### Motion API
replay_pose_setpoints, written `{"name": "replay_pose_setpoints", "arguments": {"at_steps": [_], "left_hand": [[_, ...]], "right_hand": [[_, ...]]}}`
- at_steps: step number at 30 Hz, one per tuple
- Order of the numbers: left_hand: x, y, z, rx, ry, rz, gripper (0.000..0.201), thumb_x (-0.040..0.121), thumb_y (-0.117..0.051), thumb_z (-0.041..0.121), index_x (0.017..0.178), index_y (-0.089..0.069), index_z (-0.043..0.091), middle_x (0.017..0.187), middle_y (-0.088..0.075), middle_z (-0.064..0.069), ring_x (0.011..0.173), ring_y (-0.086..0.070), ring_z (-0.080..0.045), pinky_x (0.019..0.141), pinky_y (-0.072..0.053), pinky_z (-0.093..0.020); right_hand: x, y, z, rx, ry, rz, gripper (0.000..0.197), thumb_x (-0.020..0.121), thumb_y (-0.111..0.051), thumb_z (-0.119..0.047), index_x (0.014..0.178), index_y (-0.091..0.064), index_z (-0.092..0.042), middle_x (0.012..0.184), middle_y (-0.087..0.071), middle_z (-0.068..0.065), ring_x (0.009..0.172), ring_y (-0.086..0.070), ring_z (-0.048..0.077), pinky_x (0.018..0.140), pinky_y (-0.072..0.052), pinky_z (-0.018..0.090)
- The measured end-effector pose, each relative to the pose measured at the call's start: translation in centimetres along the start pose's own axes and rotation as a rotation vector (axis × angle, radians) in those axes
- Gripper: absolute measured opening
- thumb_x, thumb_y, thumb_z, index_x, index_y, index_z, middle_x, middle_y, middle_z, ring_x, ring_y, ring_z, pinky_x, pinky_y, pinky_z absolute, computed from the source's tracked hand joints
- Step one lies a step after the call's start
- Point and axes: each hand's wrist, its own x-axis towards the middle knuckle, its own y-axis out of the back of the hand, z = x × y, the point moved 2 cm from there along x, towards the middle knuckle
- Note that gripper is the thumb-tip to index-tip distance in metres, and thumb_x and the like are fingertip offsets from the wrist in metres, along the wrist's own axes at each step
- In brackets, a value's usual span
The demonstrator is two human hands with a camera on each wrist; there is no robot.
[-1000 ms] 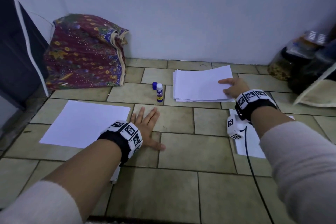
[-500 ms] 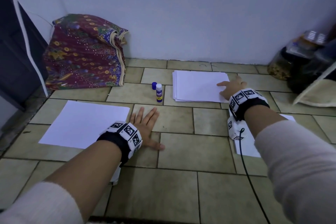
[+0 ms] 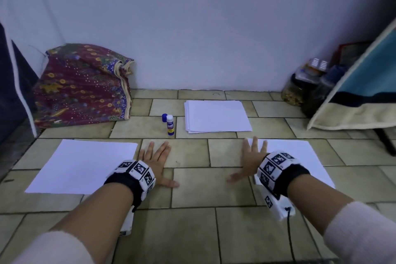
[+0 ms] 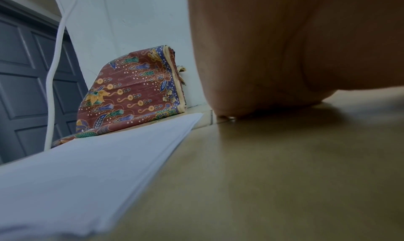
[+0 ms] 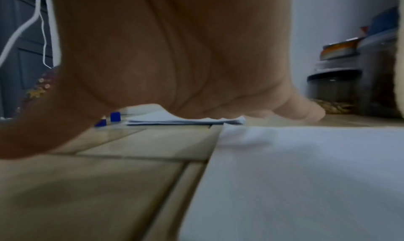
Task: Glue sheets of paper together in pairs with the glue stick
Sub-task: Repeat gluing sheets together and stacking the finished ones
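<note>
Here your left hand lies flat on the tiled floor, fingers straight and spread, holding nothing, just beside the right edge of the left sheet. Your right hand is likewise spread with straight fingers and holds nothing; its fingertips reach the near-left corner of the right sheet, though whether the palm touches the floor cannot be told. The glue stick stands upright, uncapped, its blue cap just beside it, immediately left of the paper stack near the wall. A patterned cloth bundle sits in the left corner.
</note>
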Motion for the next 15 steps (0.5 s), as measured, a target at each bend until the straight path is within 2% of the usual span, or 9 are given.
{"name": "replay_pose_setpoints", "arguments": {"at_steps": [4,12,15], "left_hand": [[-0.3,0.0,0.3,0.021,0.017,0.041,0.122,0.073,-0.052,0.079,0.15,0.021,0.02,0.155,0.029,0.008,0.144,0.025,-0.027,0.118,0.007,-0.044],[-0.7,-0.3,0.6,0.016,0.051,0.027,0.117,0.077,-0.049,0.077,0.15,0.021,0.02,0.156,0.028,0.004,0.145,0.021,-0.026,0.119,0.002,-0.047],[-1.1,0.9,0.6,-0.006,0.0,-0.014,0.112,0.08,-0.054,0.07,0.153,0.012,0.018,0.159,0.021,0.001,0.147,0.014,-0.029,0.119,-0.006,-0.048]], "right_hand": [[-0.6,-1.6,0.1,-0.013,0.041,-0.068,0.146,0.053,-0.068,-0.079,0.146,0.028,-0.019,0.153,0.03,0.011,0.138,0.023,0.047,0.115,-0.008,0.057],[-0.1,-2.8,0.3,0.05,0.069,-0.068,0.159,0.042,-0.079,-0.071,0.142,0.033,-0.021,0.148,0.04,0.009,0.134,0.031,0.046,0.112,-0.007,0.063],[0.5,-3.3,0.4,0.048,0.087,-0.062,0.162,0.038,-0.077,-0.075,0.14,0.037,-0.022,0.146,0.043,0.01,0.133,0.033,0.047,0.111,-0.008,0.067]]}}
